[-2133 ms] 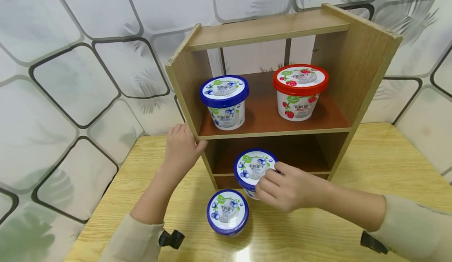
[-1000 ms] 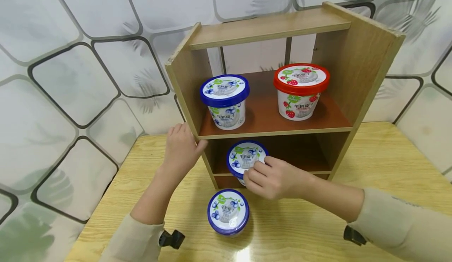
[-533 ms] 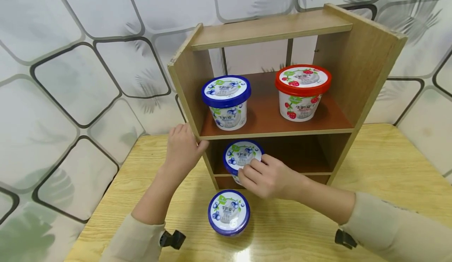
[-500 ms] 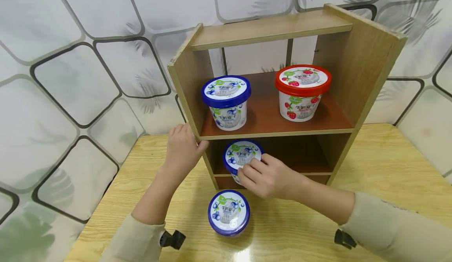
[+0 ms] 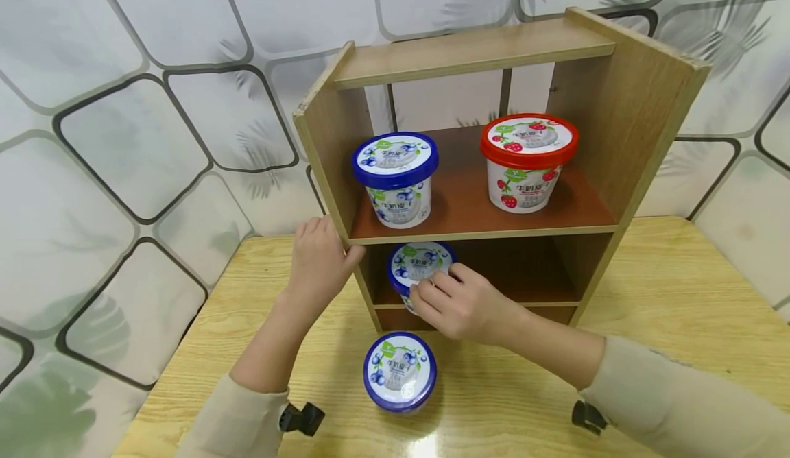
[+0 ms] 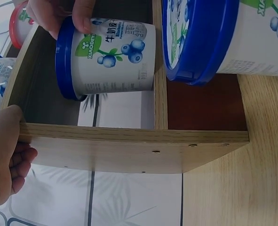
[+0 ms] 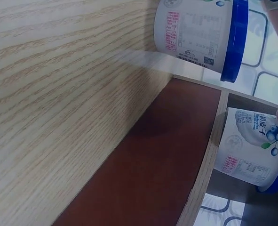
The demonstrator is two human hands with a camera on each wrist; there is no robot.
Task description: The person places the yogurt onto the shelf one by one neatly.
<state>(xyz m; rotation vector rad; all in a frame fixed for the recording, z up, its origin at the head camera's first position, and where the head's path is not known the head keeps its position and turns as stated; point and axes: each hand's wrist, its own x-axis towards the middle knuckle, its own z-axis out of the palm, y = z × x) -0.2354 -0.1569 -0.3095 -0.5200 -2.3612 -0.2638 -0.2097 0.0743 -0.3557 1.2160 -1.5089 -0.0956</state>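
My right hand [image 5: 465, 304] grips a blue-lidded tub with a blueberry print [image 5: 421, 262] by its lid and side. The tub is upright in the left part of the small bookshelf's lower compartment, its base close over the bottom board in the left wrist view. My left hand [image 5: 319, 259] holds the left side panel of the bookshelf [image 5: 319, 163], thumb on the front edge and curled fingers on the outer face. On the table in front stands another blue-lidded tub [image 5: 400, 372]. The right wrist view shows fingers of my right hand only at its edge, on the tub [image 7: 251, 146].
On the middle shelf [image 5: 457, 223], a blue-lidded blueberry tub [image 5: 395, 180] stands at the left and a red-lidded strawberry tub [image 5: 529, 163] at the right. The bookshelf stands on a wooden table [image 5: 666, 307] against a patterned wall [image 5: 154, 136].
My right hand has carried the blue-lidded tub left and away from me, from in front of the bookshelf into its lower compartment. My left hand has stayed on the side panel.
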